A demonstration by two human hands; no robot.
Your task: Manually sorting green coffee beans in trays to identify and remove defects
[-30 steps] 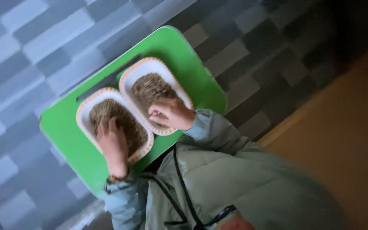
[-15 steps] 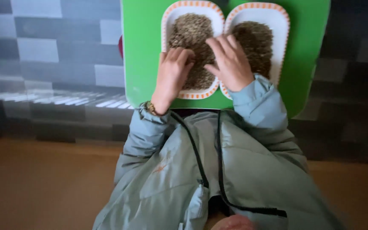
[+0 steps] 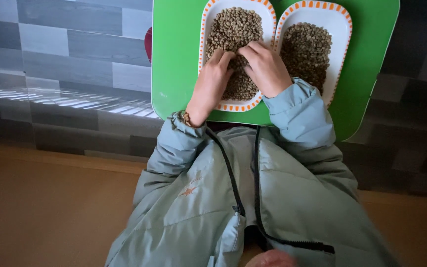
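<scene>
Head view: curled fingers (image 3: pixel 223 58) of both hands pinch small brown-green beans (image 3: pixel 233 29) heaped on left plate (image 3: pixel 208 20).

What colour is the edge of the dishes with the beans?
White dishes with an orange-and-white striped rim, seen in the head view.

We see two white oval dishes with orange-dashed rims side by side; the left dish (image 3: pixel 208 29) holds pale green-brown beans (image 3: pixel 233 24); the right dish (image 3: pixel 342 34) holds a similar heap (image 3: pixel 307 49).
</scene>
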